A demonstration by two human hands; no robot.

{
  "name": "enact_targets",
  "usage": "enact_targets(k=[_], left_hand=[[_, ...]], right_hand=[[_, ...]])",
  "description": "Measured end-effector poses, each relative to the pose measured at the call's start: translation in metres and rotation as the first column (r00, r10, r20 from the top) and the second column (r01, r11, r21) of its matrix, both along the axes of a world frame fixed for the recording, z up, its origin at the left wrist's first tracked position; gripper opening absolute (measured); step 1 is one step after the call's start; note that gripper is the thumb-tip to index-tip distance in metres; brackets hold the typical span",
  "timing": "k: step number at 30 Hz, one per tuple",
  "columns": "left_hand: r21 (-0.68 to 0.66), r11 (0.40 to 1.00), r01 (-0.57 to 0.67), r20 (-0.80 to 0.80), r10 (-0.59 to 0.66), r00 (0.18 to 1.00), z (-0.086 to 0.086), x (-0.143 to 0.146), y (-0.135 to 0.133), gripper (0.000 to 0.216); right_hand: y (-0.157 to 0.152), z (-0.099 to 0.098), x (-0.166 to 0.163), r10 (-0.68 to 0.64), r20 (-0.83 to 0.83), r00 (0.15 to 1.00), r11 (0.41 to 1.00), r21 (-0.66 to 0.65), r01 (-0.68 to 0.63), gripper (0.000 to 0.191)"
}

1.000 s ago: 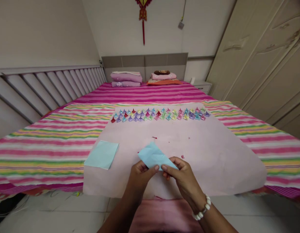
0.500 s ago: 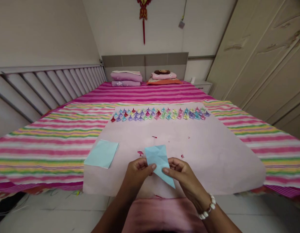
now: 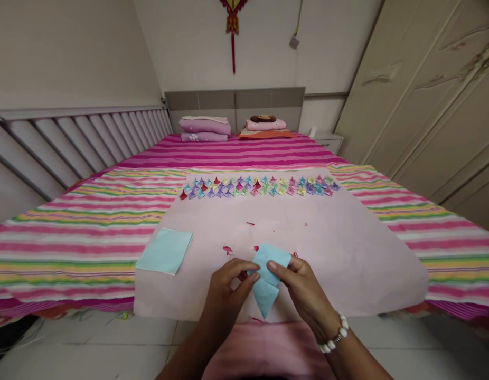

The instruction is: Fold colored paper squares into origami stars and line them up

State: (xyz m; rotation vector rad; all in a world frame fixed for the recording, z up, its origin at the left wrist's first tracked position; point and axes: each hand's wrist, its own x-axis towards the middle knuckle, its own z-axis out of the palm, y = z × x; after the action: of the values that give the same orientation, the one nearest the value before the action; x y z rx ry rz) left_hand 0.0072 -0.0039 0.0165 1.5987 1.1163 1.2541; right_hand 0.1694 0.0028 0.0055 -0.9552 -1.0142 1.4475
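A light blue sheet of folded paper (image 3: 267, 279) is pinched between both my hands over the near edge of a pale pink sheet (image 3: 339, 253) spread on the bed. My left hand (image 3: 228, 287) grips its left side with thumb and fingers closed. On its right side my right hand (image 3: 302, 287), with a white bead bracelet on the wrist, is closed in the same way. One pointed corner of the paper hangs down towards me.
A stack of light blue square paper (image 3: 165, 251) lies to the left on the pink sheet. Several small folded paper pieces in many colours (image 3: 260, 187) form rows farther back. Small red scraps (image 3: 227, 249) lie near my hands. Striped bedding (image 3: 70, 232), pillows (image 3: 205, 129) and a wardrobe (image 3: 426, 95) surround.
The blue paper has been turned in my hands, from lying long and slanted to hanging with a point downward, and both hands have moved slightly closer to me.
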Motion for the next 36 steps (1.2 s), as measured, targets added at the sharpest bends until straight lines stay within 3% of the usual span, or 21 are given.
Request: enact_targets(k=[3, 8, 23, 27, 28, 32, 33, 36], left_hand=[[-0.013, 1.000, -0.017, 0.012, 0.017, 1.000, 0.001, -0.001, 0.000, 0.017], [-0.082, 0.995, -0.063, 0.038, 0.067, 0.997, 0.000, -0.002, 0.001, 0.020], [0.068, 0.995, -0.079, -0.088, 0.084, 0.993, 0.002, -0.008, 0.004, 0.011], [0.054, 0.997, -0.052, -0.067, 0.055, 0.996, 0.000, -0.009, 0.003, 0.005], [0.038, 0.999, -0.035, -0.061, 0.038, 0.997, 0.000, -0.009, 0.003, 0.006], [-0.028, 0.999, 0.027, -0.036, -0.028, 0.999, 0.001, -0.008, 0.002, 0.007], [-0.041, 0.998, 0.041, -0.029, -0.042, 0.999, 0.001, -0.007, 0.002, 0.007], [-0.092, 0.993, 0.068, 0.001, -0.068, 0.998, -0.002, -0.005, 0.002, 0.010]], right_hand=[[0.000, 0.001, 0.003, -0.015, 0.012, 1.000, 0.999, 0.035, 0.014, 0.021], [0.001, 0.004, 0.009, -0.021, 0.031, 0.999, 0.991, 0.135, 0.017, 0.015], [0.000, 0.005, 0.016, -0.171, 0.064, 0.983, 0.934, 0.328, 0.141, 0.017], [0.002, 0.009, 0.020, -0.132, 0.064, 0.989, 0.932, 0.347, 0.102, 0.014], [0.003, 0.010, 0.021, -0.104, 0.052, 0.993, 0.937, 0.339, 0.080, 0.016], [0.006, 0.013, 0.018, 0.006, 0.087, 0.996, 0.958, 0.284, -0.031, 0.063], [0.006, 0.014, 0.016, 0.023, 0.119, 0.993, 0.964, 0.262, -0.054, 0.060], [0.005, 0.014, 0.010, 0.070, 0.187, 0.980, 0.974, 0.199, -0.107, 0.025]])
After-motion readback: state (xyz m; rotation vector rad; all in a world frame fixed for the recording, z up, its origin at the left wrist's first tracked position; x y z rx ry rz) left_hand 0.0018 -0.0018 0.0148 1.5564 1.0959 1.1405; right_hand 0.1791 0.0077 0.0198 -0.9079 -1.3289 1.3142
